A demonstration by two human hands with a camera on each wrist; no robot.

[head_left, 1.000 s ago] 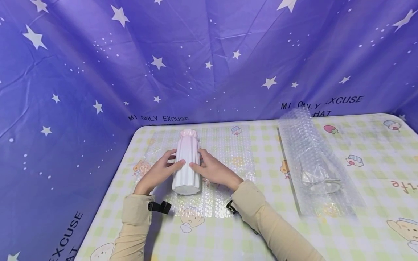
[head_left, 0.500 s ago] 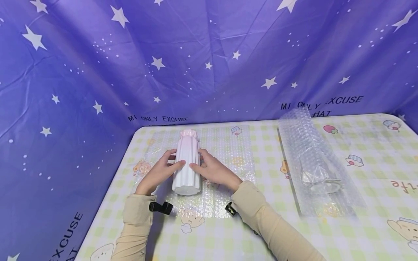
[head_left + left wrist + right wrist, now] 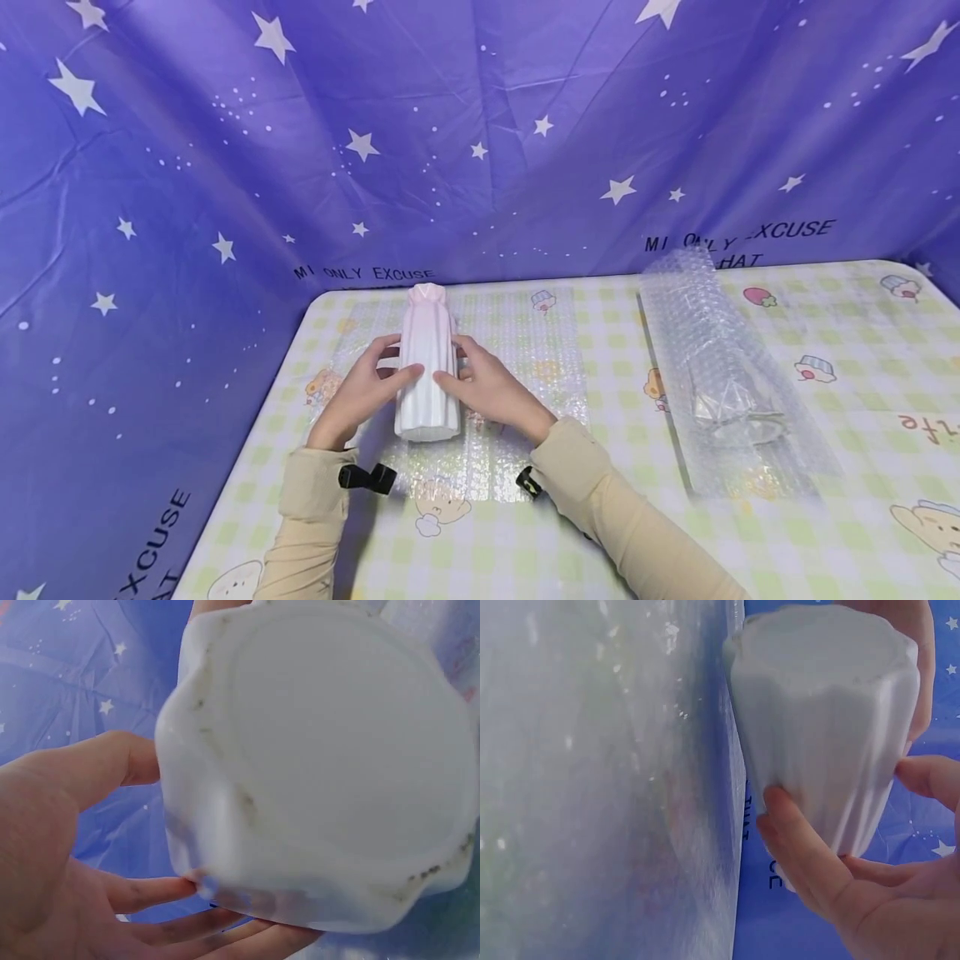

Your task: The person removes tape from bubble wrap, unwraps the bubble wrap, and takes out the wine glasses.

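Observation:
A fluted vase (image 3: 427,367), white below and pale pink at its neck, lies between both hands over a flat sheet of bubble wrap (image 3: 517,333). Its neck points to the back and its base faces the person. The left hand (image 3: 362,390) grips its left side, thumb on top and fingers reaching underneath. From the right, the right hand (image 3: 491,390) holds it the same way. In the left wrist view the vase's base (image 3: 352,735) fills much of the picture. The right wrist view shows fingers (image 3: 810,855) under the vase and a gap between it and the bubble wrap.
At the right lies a clear object wrapped in bubble wrap (image 3: 727,392), its shape partly hidden. A checked tablecloth (image 3: 570,550) with cartoon prints covers the table. A purple star-printed curtain (image 3: 480,192) hangs behind and to the left.
The neck end of the vase has risen slightly and shifted a little back and left, with both hands still around it. The wrapped object at the right has not moved.

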